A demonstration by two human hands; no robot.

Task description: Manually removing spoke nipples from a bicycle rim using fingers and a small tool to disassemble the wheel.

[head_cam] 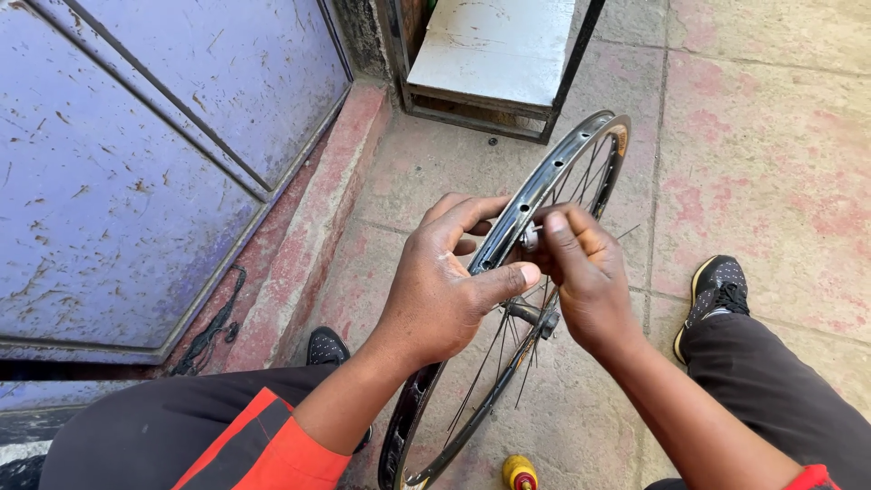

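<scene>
Right fingers (564, 229) pinch a small silver fitting (529, 238) at the rim (553, 172). The left hand (445, 286) curls around the rim, thumb across it. The wheel stands upright between the knees, spokes (490, 363) below, on paving (753, 136).

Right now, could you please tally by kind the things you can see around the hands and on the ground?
Hands: 2, left hand and right hand, both on the rim
Bicycle wheel rim: 1
Shoes: 2, left shoe, right shoe
Yellow-handled tool: 1
White bench: 1
Total: 7
</scene>
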